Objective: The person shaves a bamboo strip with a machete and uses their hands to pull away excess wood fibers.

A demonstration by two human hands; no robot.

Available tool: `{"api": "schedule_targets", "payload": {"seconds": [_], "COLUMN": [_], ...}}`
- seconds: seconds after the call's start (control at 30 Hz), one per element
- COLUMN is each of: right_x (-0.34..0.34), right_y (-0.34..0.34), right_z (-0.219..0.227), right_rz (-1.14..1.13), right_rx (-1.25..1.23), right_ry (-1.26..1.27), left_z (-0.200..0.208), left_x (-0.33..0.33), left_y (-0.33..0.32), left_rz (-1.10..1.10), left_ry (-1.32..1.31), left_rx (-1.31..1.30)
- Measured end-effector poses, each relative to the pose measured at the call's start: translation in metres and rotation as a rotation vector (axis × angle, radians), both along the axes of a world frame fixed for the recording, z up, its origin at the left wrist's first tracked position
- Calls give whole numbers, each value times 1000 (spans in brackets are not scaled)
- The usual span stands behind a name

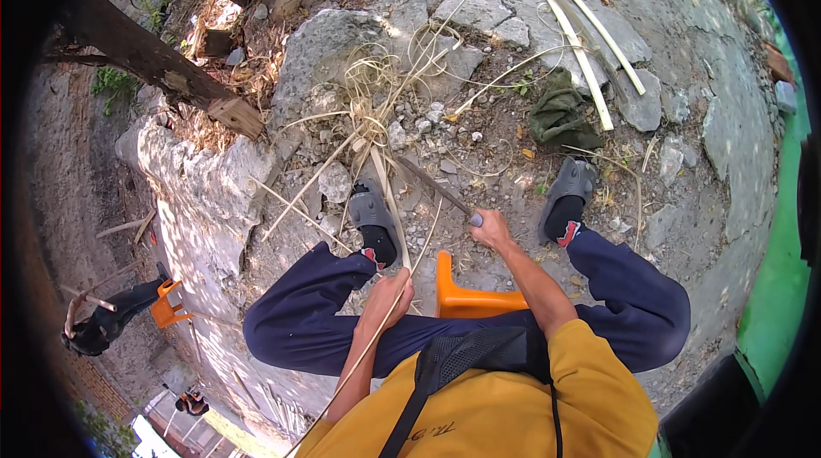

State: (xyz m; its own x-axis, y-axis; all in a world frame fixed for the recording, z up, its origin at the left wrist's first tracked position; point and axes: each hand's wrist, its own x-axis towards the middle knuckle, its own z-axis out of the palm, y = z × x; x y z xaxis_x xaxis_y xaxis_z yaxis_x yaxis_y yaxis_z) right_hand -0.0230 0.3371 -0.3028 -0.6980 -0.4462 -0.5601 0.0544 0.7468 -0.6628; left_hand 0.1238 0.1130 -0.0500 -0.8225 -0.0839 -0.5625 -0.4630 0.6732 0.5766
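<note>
My left hand (389, 297) is closed around a pale split-bamboo strip (389, 189), which runs forward from my fist past my left shoe to a heap of shavings. A long thin strip (425, 240) crosses by the same hand and passes back along my forearm; whether my fingers hold it too, I cannot tell. In my right hand (490, 230) is a long knife (436, 186), gripped by its grey handle. Its dark, narrow blade points forward and left, with the tip close to the bamboo strip. Curled pale shavings (369, 73) lie tangled in front of my left foot.
An orange plastic stool (445, 287) shows between my legs. Long pale strips (573, 39) and a dark green cloth (560, 112) lie ahead to the right. Broken concrete and rubble cover the ground. A wooden trunk (145, 60) leans at left; another person (115, 317) is beyond.
</note>
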Motion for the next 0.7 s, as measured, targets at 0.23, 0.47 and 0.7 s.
{"api": "schedule_targets", "payload": {"seconds": [0.23, 0.47, 0.7], "right_x": [-5, -6, -2], "right_y": [1, 0, -1], "right_z": [8, 21, 22], "right_rz": [-66, 121, 145], "right_rx": [-41, -5, -72], "right_ry": [-102, -41, -59], "left_z": [0, -6, -8], "left_x": [2, 8, 12], "left_y": [0, -5, -8], "left_rz": [27, 49, 105], "left_ry": [-1, 71, 58], "left_rx": [-18, 12, 13]}}
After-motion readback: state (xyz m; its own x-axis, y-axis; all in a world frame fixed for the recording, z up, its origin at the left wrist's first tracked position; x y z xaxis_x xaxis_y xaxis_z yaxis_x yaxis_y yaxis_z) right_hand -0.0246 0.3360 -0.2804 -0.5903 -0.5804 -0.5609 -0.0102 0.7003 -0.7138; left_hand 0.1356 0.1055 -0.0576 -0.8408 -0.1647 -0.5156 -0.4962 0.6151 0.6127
